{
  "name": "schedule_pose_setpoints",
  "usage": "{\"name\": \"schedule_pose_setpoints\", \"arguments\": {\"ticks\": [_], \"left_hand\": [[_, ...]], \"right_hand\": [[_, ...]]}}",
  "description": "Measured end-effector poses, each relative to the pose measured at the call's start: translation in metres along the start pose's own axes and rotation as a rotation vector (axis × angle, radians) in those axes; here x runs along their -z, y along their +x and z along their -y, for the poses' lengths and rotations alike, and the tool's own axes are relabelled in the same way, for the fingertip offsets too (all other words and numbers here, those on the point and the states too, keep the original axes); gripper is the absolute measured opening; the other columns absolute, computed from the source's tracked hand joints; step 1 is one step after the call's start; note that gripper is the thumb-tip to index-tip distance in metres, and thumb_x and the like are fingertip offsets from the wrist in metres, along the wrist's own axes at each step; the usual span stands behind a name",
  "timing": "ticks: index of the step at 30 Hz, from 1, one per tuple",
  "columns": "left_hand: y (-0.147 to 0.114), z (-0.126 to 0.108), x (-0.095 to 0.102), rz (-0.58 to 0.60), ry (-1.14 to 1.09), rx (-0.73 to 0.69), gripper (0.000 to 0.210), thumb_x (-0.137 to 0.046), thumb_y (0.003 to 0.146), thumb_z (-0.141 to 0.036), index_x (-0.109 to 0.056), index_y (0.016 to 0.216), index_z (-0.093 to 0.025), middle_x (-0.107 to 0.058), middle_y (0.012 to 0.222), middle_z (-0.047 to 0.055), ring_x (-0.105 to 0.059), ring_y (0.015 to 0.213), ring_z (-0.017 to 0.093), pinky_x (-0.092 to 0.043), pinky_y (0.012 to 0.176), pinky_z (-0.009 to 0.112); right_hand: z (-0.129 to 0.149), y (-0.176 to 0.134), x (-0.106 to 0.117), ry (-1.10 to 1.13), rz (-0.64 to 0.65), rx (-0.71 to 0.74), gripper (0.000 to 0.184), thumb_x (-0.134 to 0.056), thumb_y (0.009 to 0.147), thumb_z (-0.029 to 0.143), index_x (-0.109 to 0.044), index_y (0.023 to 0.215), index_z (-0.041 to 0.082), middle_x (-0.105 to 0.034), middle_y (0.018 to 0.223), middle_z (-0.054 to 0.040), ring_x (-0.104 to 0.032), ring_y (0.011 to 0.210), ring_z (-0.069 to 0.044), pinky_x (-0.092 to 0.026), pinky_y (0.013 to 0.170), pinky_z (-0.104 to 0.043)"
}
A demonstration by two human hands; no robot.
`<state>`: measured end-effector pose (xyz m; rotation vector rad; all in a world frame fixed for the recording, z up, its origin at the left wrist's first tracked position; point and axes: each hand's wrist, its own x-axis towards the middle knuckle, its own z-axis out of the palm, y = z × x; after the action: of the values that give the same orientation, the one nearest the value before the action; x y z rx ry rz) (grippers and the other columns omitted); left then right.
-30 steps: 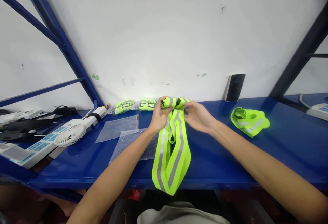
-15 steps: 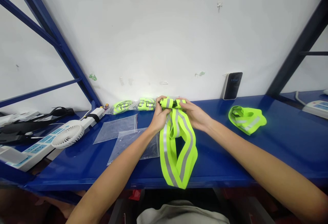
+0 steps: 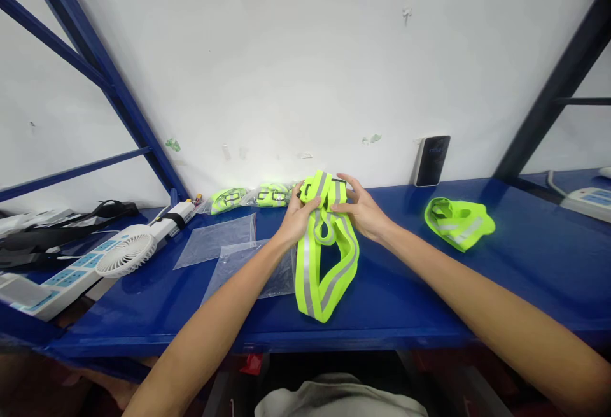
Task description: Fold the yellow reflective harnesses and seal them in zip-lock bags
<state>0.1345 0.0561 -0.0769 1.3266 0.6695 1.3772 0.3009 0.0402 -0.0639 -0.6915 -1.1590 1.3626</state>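
Note:
A neon-yellow reflective strap (image 3: 305,277) with silver stripes is gathered at its top between my hands, and its long loops hang down over the blue tabletop. My left hand (image 3: 296,216) is closed on the gathered part from the left, thumb on top. From the right, my right hand (image 3: 360,208) pinches the strap between thumb and fingers, close to a dark buckle (image 3: 338,181). Two clear plastic bags (image 3: 219,239) lie flat to the left of the strap, one partly behind my left forearm.
Along the wall lie bagged reflective straps (image 3: 228,198). A folded reflective strap (image 3: 459,223) rests at the right, with a phone-like device (image 3: 432,161) leaning behind it. On the left are a small white fan (image 3: 126,254), a power strip (image 3: 71,274) and black straps (image 3: 90,213).
The gathered top of the strap has been opened out and lifted a little. Its hanging loop has risen and narrowed. My right fingers have shifted their grip and spread slightly.

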Motion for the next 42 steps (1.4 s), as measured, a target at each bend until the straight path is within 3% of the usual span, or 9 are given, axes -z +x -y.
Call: {"name": "schedule_pose_setpoints", "arguments": {"ticks": [5, 8, 18, 26, 31, 34, 36, 39, 42], "left_hand": [[0.000, -0.001, -0.002, -0.109, 0.096, -0.034, 0.054, -0.068, 0.081, -0.031, -0.042, 0.127, -0.021, -0.065, 0.121, 0.010, -0.064, 0.112, 0.026, -0.050, 0.096, 0.044], [0.000, 0.000, -0.001, -0.114, 0.123, -0.066, 0.053, -0.069, 0.081, -0.035, -0.043, 0.126, -0.021, -0.065, 0.120, 0.010, -0.064, 0.111, 0.026, -0.051, 0.095, 0.043], [-0.005, -0.006, 0.004, -0.054, 0.251, -0.124, 0.065, -0.068, 0.084, -0.037, -0.040, 0.142, -0.030, -0.058, 0.133, 0.009, -0.059, 0.118, 0.028, -0.051, 0.098, 0.046], [-0.005, -0.009, 0.005, 0.092, 0.223, -0.151, 0.060, -0.065, 0.086, -0.040, -0.044, 0.142, -0.035, -0.049, 0.147, 0.005, -0.049, 0.133, 0.028, -0.046, 0.105, 0.044], [-0.003, -0.011, 0.006, 0.126, 0.162, -0.058, 0.053, -0.067, 0.083, -0.041, -0.051, 0.131, -0.028, -0.062, 0.125, 0.007, -0.065, 0.102, 0.025, -0.053, 0.088, 0.040], [-0.003, -0.016, 0.008, 0.201, 0.269, -0.110, 0.024, -0.069, 0.076, -0.031, -0.064, 0.097, -0.021, -0.066, 0.095, 0.003, -0.062, 0.085, 0.020, -0.051, 0.080, 0.034], [-0.004, -0.019, 0.010, 0.243, 0.309, -0.142, 0.009, -0.065, 0.071, -0.026, -0.062, 0.074, -0.019, -0.060, 0.076, 0.002, -0.056, 0.074, 0.018, -0.047, 0.073, 0.032], [-0.005, -0.022, 0.011, 0.258, 0.193, -0.103, 0.015, -0.052, 0.071, -0.032, -0.059, 0.066, -0.020, -0.052, 0.065, 0.004, -0.049, 0.064, 0.019, -0.043, 0.066, 0.036], [-0.005, -0.022, 0.010, 0.243, 0.111, -0.054, 0.027, -0.045, 0.077, -0.038, -0.059, 0.065, -0.019, -0.052, 0.064, 0.006, -0.051, 0.066, 0.022, -0.044, 0.070, 0.040]], "right_hand": [[0.002, -0.001, -0.001, -0.092, 0.011, 0.032, 0.065, -0.079, 0.058, 0.014, -0.058, 0.118, 0.031, -0.061, 0.119, -0.0033, -0.067, 0.086, -0.021, -0.059, 0.077, -0.039], [0.002, 0.000, 0.000, -0.137, 0.006, 0.068, 0.064, -0.080, 0.057, 0.016, -0.059, 0.116, 0.029, -0.062, 0.118, -0.0033, -0.066, 0.090, -0.022, -0.058, 0.077, -0.039], [0.001, 0.000, 0.003, -0.241, 0.019, 0.116, 0.063, -0.079, 0.061, 0.019, -0.057, 0.120, 0.029, -0.062, 0.118, -0.0047, -0.066, 0.089, -0.023, -0.057, 0.075, -0.038], [0.005, -0.001, 0.001, -0.261, -0.007, 0.133, 0.064, -0.078, 0.059, 0.019, -0.059, 0.119, 0.029, -0.059, 0.125, -0.0051, -0.065, 0.087, -0.022, -0.056, 0.073, -0.037], [0.004, 0.001, 0.003, -0.226, -0.021, 0.127, 0.063, -0.078, 0.058, 0.018, -0.060, 0.117, 0.028, -0.062, 0.118, -0.0040, -0.064, 0.089, -0.022, -0.056, 0.076, -0.038], [0.003, 0.003, 0.006, -0.192, -0.047, 0.118, 0.061, -0.077, 0.058, 0.016, -0.060, 0.116, 0.029, -0.064, 0.109, -0.0024, -0.064, 0.087, -0.021, -0.055, 0.076, -0.038], [0.004, 0.004, 0.006, -0.167, -0.068, 0.103, 0.061, -0.078, 0.057, 0.016, -0.061, 0.114, 0.029, -0.065, 0.103, -0.0012, -0.064, 0.089, -0.022, -0.055, 0.078, -0.037], [0.006, 0.004, 0.006, -0.111, -0.075, 0.074, 0.061, -0.078, 0.055, 0.015, -0.062, 0.113, 0.028, -0.066, 0.098, -0.0002, -0.063, 0.088, -0.021, -0.055, 0.079, -0.037], [0.009, 0.004, 0.003, -0.035, -0.084, 0.024, 0.061, -0.078, 0.053, 0.012, -0.062, 0.110, 0.027, -0.066, 0.092, 0.0003, -0.064, 0.083, -0.020, -0.054, 0.076, -0.036]]}}
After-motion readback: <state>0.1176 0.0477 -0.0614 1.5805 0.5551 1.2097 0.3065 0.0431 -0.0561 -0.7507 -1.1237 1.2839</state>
